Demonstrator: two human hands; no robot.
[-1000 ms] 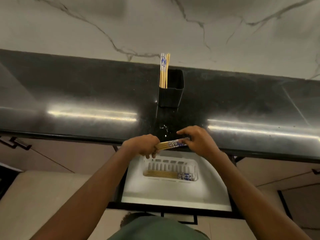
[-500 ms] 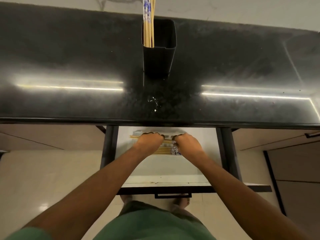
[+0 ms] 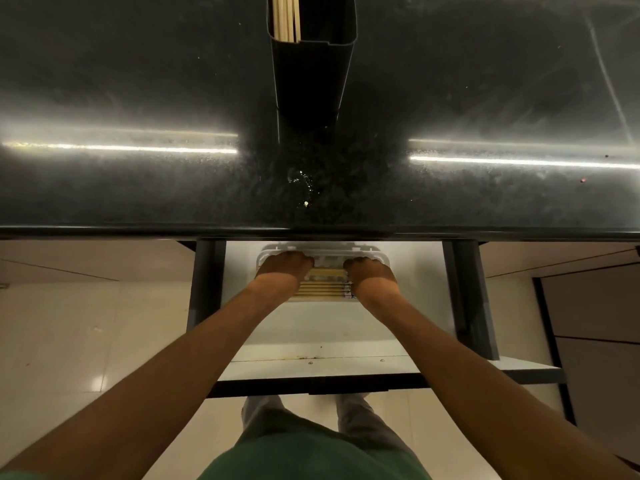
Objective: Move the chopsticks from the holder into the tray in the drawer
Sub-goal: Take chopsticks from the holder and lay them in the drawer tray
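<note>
Glossy black worktop (image 3: 138, 81), open drawer (image 3: 311, 365) below. Left hand (image 3: 284, 268) and right hand (image 3: 370, 271) each keep a closed grip on one end of the chopsticks (image 3: 325, 273), low in the white tray (image 3: 382, 259). Probably light, stiff and slick, so holding both ends makes sense.

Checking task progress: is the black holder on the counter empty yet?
Not empty. Several chopsticks stand in the holder, at its left side, their tops cut off by the frame edge.
</note>
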